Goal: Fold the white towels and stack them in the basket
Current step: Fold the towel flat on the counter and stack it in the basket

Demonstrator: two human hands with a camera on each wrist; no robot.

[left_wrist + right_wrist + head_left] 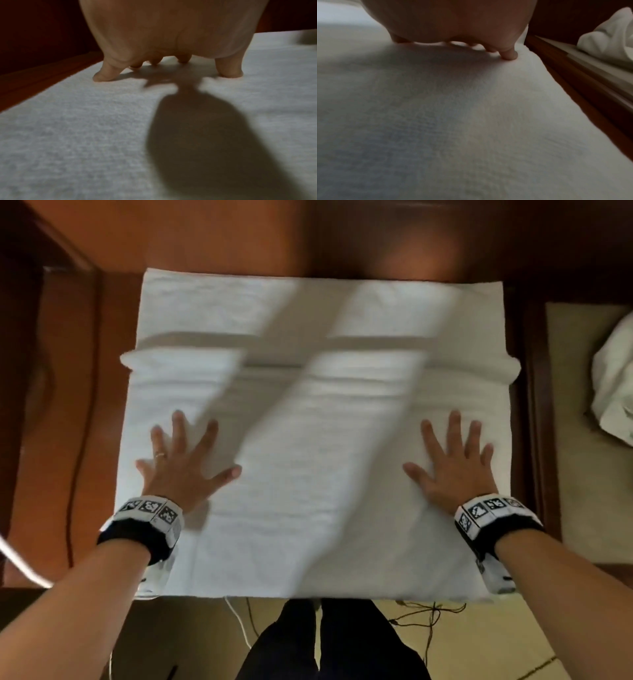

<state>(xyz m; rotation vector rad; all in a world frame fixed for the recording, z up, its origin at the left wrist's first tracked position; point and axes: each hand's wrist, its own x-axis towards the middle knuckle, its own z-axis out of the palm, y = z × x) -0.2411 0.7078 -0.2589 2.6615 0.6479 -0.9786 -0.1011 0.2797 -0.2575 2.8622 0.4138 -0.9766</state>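
A large white towel (318, 474) lies on the wooden table (58, 405), its near part folded over so a fold edge runs across the middle. My left hand (178, 463) presses flat on the towel's left side with fingers spread. My right hand (452, 463) presses flat on its right side, fingers spread too. The left wrist view has my left hand (164, 56) with fingertips down on the towel (85, 128). From the right wrist, my right hand (453, 40) rests on the towel (453, 121) near its right edge. No basket is in view.
A crumpled white towel (613, 385) lies on a pale surface beyond the table's right edge, seen again as a crumpled towel (611, 40) in the right wrist view. A thin dark cable (78, 440) runs along the table's left side. Wires lie on the floor by my legs.
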